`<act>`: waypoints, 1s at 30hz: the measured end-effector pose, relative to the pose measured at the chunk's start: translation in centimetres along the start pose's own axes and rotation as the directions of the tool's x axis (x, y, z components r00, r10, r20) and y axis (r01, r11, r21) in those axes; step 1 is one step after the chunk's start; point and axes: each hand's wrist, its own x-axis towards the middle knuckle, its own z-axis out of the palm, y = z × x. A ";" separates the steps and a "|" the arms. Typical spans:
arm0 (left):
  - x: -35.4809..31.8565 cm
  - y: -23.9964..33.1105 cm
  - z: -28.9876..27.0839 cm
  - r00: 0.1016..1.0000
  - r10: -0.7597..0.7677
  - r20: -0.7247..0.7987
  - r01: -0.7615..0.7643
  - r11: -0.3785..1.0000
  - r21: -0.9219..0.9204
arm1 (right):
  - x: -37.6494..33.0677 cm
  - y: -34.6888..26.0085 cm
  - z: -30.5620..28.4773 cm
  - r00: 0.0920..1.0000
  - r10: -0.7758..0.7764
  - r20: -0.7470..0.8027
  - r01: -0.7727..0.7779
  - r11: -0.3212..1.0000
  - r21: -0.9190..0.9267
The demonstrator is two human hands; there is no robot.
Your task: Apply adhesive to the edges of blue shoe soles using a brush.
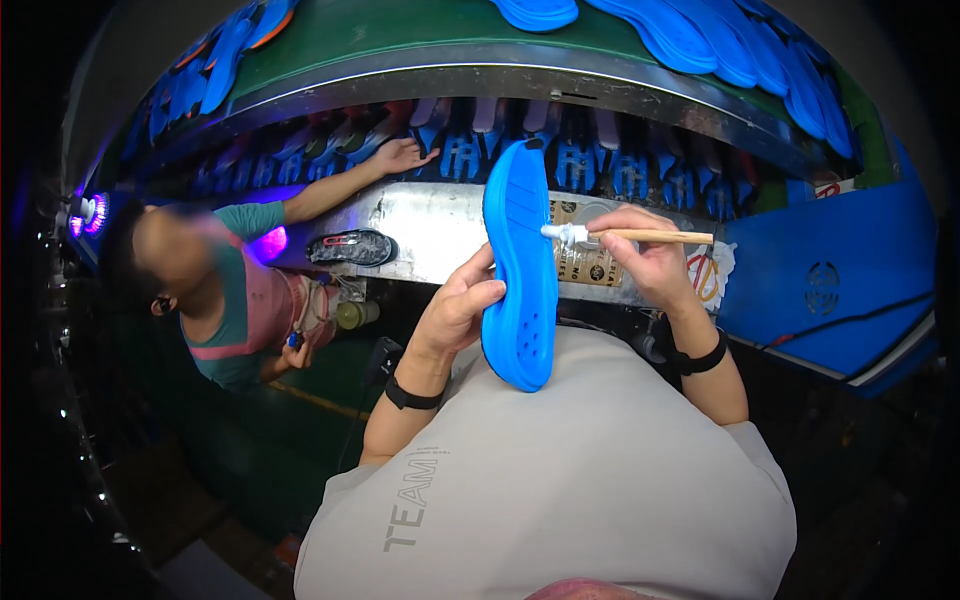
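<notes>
A blue shoe sole (522, 270) stands nearly upright in front of me, its inner face with grooves and small holes turned my way. My left hand (467, 300) is closed on its left edge, thumb lying on the front. In my right hand (648, 258) is a brush (655, 237) with a wooden handle. White material covers the brush's tip, which meets the sole's right edge near the upper part. Behind the sole, a printed brown cardboard piece (588, 262) lies on the metal bench (430, 212).
A black shoe sole (350, 247) lies on the bench's left. Racked blue shoe parts (575, 165) line the back, below a green belt (400, 35) carrying blue soles (655, 30). At left, a co-worker (235, 290) reaches toward the rack. A blue machine housing (830, 285) stands right.
</notes>
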 end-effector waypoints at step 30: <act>1.0 3.0 0.9 0.989 0.147 -0.014 -0.139 0.958 0.250 | 1.4 -2.1 -1.5 0.947 -0.271 0.175 0.264 0.963 0.059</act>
